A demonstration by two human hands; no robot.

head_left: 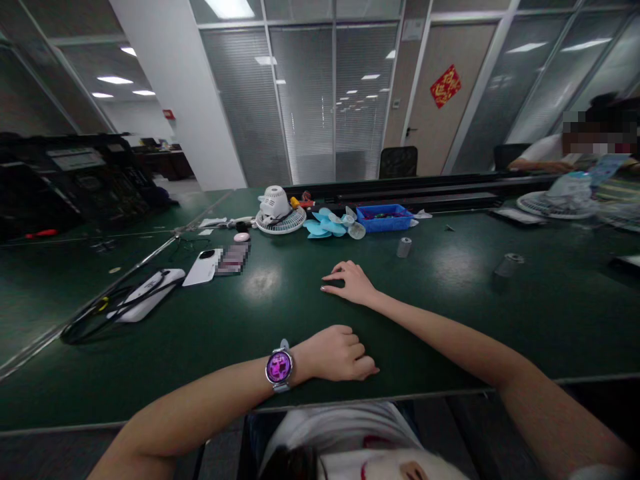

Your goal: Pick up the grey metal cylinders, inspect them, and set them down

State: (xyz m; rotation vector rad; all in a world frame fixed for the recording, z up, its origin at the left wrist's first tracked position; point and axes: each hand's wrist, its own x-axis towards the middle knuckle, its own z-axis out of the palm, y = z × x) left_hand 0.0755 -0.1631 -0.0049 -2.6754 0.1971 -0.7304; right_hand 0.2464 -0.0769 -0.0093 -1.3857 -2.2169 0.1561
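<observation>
My left hand [340,353] rests on the dark green table [450,313] near the front edge, fingers curled in a loose fist with nothing visibly in it. A watch with a purple face [279,367] sits on that wrist. My right hand [350,281] lies palm down on the table further out, fingers stretched and slightly spread, holding nothing. Both hands touch only the tabletop.
Farther back lie a white fan housing [279,210], light blue fan blades [327,223], a blue tray [385,218] and two small grey cylinders [404,247]. At left are a white phone [204,265] and a white device with black cables [145,293]. Another person sits at far right.
</observation>
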